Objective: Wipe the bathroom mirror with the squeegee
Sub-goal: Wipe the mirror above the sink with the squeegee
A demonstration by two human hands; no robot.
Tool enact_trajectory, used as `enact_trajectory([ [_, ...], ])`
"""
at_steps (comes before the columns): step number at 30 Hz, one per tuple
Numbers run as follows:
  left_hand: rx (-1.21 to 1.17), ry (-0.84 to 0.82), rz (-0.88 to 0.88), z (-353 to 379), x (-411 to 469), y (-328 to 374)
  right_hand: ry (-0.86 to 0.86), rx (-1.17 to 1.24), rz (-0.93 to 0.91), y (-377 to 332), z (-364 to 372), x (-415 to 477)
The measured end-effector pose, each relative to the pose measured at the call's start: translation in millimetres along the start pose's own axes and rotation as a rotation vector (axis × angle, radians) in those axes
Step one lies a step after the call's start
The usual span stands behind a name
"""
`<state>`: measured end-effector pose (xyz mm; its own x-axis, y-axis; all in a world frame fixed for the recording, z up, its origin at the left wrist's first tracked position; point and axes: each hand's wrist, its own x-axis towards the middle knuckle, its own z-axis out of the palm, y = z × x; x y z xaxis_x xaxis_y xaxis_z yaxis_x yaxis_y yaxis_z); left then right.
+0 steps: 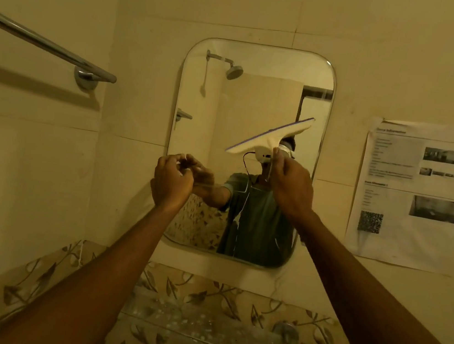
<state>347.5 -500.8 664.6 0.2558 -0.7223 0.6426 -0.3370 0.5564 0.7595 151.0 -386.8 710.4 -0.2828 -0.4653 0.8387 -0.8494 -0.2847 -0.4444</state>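
Against rounded glass mirror, right hand's plastic squeegee.

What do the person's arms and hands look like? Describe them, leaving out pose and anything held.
Both forearms are bare up to the frame's edge, with no sleeves showing. The left hand and right hand wear no gloves; no rings, watch or wristband can be made out in the dim yellowish light.

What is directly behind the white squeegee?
The mirror lies behind the squeegee, held by the right hand. The reflected head is mostly covered.
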Motion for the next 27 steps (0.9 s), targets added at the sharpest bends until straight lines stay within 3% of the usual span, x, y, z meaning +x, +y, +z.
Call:
enact_trajectory([
  [7,-0.064,0.001,0.058,5,5,15,0.032,0.048,0.041,-2,15,22],
  [17,-0.071,-0.007,0.079,31,-21,10,-0.088,-0.095,0.117,74,36,-81],
  [27,-0.027,-0.034,0.130,35,-53,-5,-0.218,-0.201,0.194,84,23,-112],
])
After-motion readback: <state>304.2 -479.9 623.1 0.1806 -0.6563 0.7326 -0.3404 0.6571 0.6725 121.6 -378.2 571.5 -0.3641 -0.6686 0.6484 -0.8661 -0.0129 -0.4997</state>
